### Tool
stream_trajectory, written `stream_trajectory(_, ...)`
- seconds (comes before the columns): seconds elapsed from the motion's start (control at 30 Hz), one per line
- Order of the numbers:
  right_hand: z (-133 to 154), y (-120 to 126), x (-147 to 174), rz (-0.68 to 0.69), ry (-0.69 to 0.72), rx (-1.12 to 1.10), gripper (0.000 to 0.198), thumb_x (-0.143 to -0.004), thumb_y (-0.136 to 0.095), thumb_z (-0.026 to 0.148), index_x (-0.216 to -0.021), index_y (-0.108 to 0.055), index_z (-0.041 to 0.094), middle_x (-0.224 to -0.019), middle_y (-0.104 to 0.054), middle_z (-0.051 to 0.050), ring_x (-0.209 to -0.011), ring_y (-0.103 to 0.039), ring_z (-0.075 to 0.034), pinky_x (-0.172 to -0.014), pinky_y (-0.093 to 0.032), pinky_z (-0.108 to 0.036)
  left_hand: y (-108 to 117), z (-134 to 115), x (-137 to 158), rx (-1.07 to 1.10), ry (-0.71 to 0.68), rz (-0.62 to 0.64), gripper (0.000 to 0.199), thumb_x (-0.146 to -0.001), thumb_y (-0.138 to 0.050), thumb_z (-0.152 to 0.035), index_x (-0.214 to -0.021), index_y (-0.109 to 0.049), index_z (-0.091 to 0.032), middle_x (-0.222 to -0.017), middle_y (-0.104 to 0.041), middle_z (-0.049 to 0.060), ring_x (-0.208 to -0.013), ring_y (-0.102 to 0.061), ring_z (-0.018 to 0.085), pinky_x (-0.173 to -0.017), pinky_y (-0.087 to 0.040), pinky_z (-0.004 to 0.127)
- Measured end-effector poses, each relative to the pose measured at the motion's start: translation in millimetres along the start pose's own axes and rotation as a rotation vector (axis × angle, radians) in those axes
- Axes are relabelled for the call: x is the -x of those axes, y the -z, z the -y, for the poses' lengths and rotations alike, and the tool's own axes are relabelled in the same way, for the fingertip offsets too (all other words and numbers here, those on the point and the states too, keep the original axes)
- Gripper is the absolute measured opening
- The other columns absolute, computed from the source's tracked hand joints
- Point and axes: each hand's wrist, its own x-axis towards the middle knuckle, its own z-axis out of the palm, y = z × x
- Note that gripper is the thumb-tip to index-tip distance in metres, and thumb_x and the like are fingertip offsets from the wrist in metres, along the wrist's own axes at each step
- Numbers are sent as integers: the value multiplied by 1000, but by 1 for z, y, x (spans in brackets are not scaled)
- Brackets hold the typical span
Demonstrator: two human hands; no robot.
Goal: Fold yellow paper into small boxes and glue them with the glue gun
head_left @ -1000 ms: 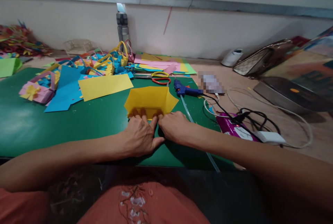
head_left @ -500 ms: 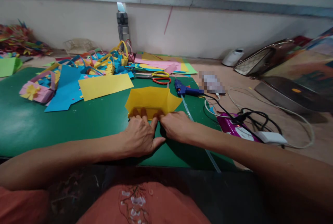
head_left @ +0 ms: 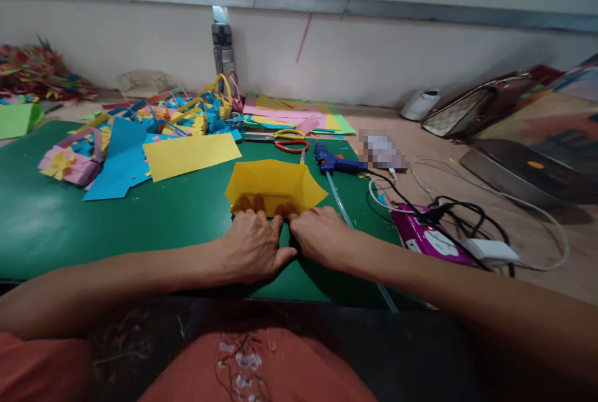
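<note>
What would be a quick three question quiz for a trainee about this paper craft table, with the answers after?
1. True or false: both hands press on the near edge of the folded yellow paper.
2. Which lies nearest the right hand: A) pink paper basket, B) blue glue gun, C) scissors?
3. What colour is the mat under the paper?

Key
1. True; the left hand and right hand have fingers on it.
2. B.
3. Green.
</note>
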Motion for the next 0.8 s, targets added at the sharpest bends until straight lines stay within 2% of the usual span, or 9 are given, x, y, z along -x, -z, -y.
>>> stream_trajectory(0.1,3,-2,4,-4,0,15,24,-78,-43,16,-90,-64,11,-78,-68,-16,-77,-65,-26,-58,-43,-31,0,1,0,16,-5,9,65,-84,-20,-63,-104,-54,-11,-80,-61,17,-70,-60,32,-59,-42,38)
stream_trajectory(0.3,6,-7,13,-20,19,31,28,-78,-40,12,-97,-61,9,-71,-67,-14,-71,-66,-24,-55,-41,-29,-4,2,0,14,-18,-7,70,-85,-18,-61,-123,-43,-8,-79,-63,18,-72,-62,33,-58,-43,38)
stream_trajectory(0.5,4,-10,15,-38,34,34,35,-78,-38,12,-108,-57,7,-69,-67,-14,-68,-65,-26,-50,-37,-29,-1,4,0,33,-22,0,64,-85,-18,-60,-114,-49,-12,-80,-62,16,-71,-62,31,-57,-43,36)
stream_trajectory(0.63,0,-10,23,-47,83,14,44,-78,-40,11,-121,-49,11,-67,-67,-11,-65,-65,-24,-50,-33,-28,1,7,2,-19,10,2,58,-86,-25,-58,-113,-49,-12,-85,-60,17,-76,-60,29,-61,-41,35)
stream_trajectory(0.7,-3,-8,29,-52,110,-6,42,-81,-39,15,-122,-49,16,-68,-67,-10,-63,-64,-23,-49,-31,-27,1,8,3,-58,31,-15,51,-87,-31,-53,-108,-52,-11,-89,-59,18,-79,-59,29,-63,-41,36)
stream_trajectory(0.8,-9,-4,39,-72,129,-48,34,-87,-36,23,-116,-54,22,-67,-66,-8,-61,-62,-20,-48,-27,-25,-2,12,4,-96,-32,-11,37,-90,-34,-38,-98,-55,-8,-88,-59,18,-79,-57,28,-64,-40,37)
